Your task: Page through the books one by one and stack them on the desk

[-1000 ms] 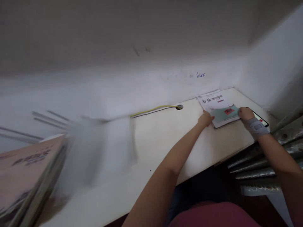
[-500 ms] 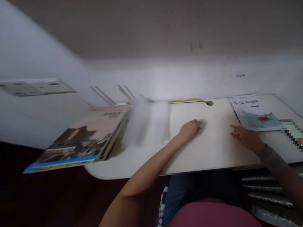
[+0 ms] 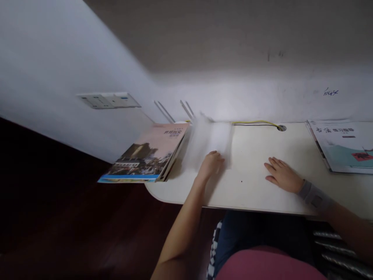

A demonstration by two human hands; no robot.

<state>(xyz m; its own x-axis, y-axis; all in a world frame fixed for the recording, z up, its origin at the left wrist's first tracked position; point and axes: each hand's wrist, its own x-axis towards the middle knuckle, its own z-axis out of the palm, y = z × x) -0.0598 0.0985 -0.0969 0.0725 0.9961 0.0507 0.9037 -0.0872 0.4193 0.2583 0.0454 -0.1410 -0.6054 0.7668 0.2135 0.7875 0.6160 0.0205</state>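
My left hand [image 3: 210, 165] reaches across the cream desk [image 3: 250, 186] to a blurred white shape [image 3: 212, 142] beside a slanting stack of books [image 3: 148, 153]; its fingers curl at the shape's lower edge, and whether they grip it is unclear. My right hand [image 3: 282, 175] lies flat on the bare desk top with fingers spread, a grey band on the wrist. A white and teal booklet [image 3: 342, 146] lies at the far right, apart from both hands.
A yellow cable [image 3: 253, 122] runs along the back wall into a desk grommet [image 3: 281, 128]. A wall socket strip [image 3: 107, 100] sits on the left wall. The book stack overhangs the desk's rounded left end. Metal slats [image 3: 338, 256] show at the lower right.
Both hands left the booklet at the right and moved left. The left hand has reached the blurred white shape; the right came to rest flat on the desk. The view swung left.
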